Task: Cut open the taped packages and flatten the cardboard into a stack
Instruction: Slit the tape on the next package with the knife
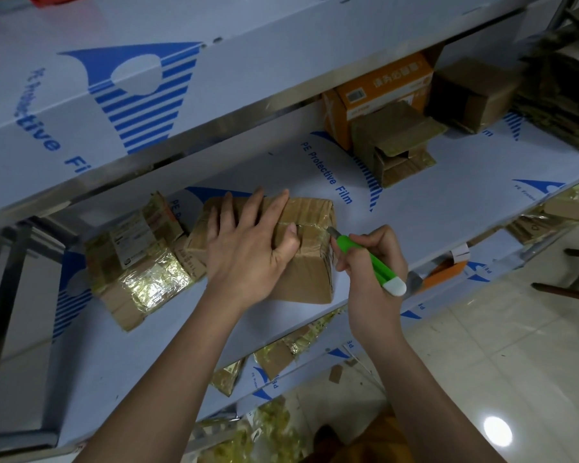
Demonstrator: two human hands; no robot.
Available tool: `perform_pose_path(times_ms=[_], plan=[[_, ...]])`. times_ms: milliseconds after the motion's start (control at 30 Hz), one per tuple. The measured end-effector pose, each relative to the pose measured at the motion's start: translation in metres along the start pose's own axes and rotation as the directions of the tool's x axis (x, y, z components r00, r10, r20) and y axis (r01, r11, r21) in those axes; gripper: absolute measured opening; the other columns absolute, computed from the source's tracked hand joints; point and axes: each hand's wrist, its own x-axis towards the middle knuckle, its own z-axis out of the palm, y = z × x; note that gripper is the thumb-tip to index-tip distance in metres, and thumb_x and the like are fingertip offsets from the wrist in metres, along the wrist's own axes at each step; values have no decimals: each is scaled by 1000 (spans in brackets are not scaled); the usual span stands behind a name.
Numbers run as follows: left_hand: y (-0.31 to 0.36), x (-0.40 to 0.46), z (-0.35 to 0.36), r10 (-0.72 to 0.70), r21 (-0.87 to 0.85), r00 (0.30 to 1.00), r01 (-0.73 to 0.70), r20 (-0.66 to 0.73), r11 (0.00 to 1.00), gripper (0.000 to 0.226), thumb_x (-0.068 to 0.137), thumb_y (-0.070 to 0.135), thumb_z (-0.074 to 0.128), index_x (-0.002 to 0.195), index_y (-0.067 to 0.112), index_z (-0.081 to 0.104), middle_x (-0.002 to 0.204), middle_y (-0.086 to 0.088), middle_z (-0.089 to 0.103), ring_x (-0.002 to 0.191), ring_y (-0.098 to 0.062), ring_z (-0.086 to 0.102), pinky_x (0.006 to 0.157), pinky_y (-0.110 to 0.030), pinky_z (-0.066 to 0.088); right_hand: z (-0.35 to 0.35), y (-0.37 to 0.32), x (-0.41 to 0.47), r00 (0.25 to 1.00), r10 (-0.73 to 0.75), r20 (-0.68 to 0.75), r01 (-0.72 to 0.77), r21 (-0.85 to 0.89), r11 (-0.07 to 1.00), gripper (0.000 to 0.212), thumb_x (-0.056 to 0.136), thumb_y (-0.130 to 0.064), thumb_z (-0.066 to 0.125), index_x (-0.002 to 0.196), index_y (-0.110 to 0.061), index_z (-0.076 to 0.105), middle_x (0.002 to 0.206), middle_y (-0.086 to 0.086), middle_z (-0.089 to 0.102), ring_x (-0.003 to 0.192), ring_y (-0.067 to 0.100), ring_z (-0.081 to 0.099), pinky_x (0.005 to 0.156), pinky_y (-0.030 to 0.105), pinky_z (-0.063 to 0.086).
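So, a taped cardboard package point(301, 248) is sat about dead centre on the middle shelf point(448, 195), which is wrapped in white and blue protective film. It's pressed down from above by the left hand point(248, 245): fingers spread and mostly straight over the top, thumb laid along the tape seam. The right hand point(371, 265) is curled round a green utility knife point(370, 259), gripped pretty firmly, with the short blade tip brought right up against the package's top edge at 3 o'clock, on the tape.

At 9 o'clock, touching the package, another package point(137, 262) wrapped in shiny crinkled tape and carrying a label can be seen. Up at 1 o'clock, well apart, an opened brown box point(395, 142) is stood in front of an orange box point(385, 88), and one more brown box point(472, 91) is parked beside them. More flattened cardboard bits point(278, 355) are spotted on the lower shelf at 6 o'clock.
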Motion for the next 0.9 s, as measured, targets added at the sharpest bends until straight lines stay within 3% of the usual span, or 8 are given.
perform_pose_path(times_ms=[100,200,367,467,533,600,733,900], plan=[[1,1,0,-4,8,1000,4,3,1000,76,82,63,-1,153,42,19,161,6,21,147,-37,13,119,-48,4,0,-2,-7,1000,-20,18,21,-3,1000,9,83,0,48,76,-6,45,59,5,50,59,12,48,56,18,41],[1,2,0,-6,14,1000,6,8,1000,77,81,63,-2,153,43,18,161,7,20,147,-36,12,119,-48,3,-2,-1,-15,999,-30,35,31,-30,999,7,82,-1,48,77,-1,43,66,23,47,61,17,46,57,19,40],[0,-2,-2,-2,15,1000,2,6,1000,78,81,63,-2,153,42,17,162,6,20,147,-36,12,119,-48,2,-15,1,-8,996,-15,85,14,6,1000,8,77,-13,53,71,-18,50,61,5,52,63,28,49,66,41,46],[1,1,-2,-3,13,1000,3,25,1000,79,80,64,-4,153,43,15,162,6,18,148,-36,10,119,-48,1,-10,-1,-2,999,31,7,-32,105,994,8,82,-9,54,77,-15,52,64,-6,57,67,19,55,83,61,51],[1,0,-1,-2,8,1000,2,17,1000,78,80,64,-3,153,43,16,162,6,18,148,-36,10,119,-48,1,-3,-1,0,999,49,-17,-47,74,996,9,82,-11,54,78,-18,53,67,-7,59,72,17,58,83,57,52],[0,-2,-1,-9,2,1000,9,11,1000,78,81,63,-3,153,42,16,162,5,18,148,-36,10,119,-48,2,2,-1,-2,999,41,-6,-42,-6,999,12,80,-14,54,76,-25,53,70,-2,59,73,20,57,73,47,51],[0,-3,0,-15,14,1000,15,12,1000,78,81,63,-3,153,42,16,162,5,18,148,-36,11,119,-47,1,3,-4,-9,1000,-12,18,13,-65,998,8,82,-7,50,80,-15,49,67,6,53,65,14,53,59,23,44],[0,-2,-2,-24,6,999,23,31,1000,78,80,64,-3,153,43,16,161,5,20,147,-36,11,119,-48,2,-6,-6,-14,997,-27,69,33,-93,995,3,80,-3,48,79,-3,46,66,11,50,60,9,47,55,18,38]])
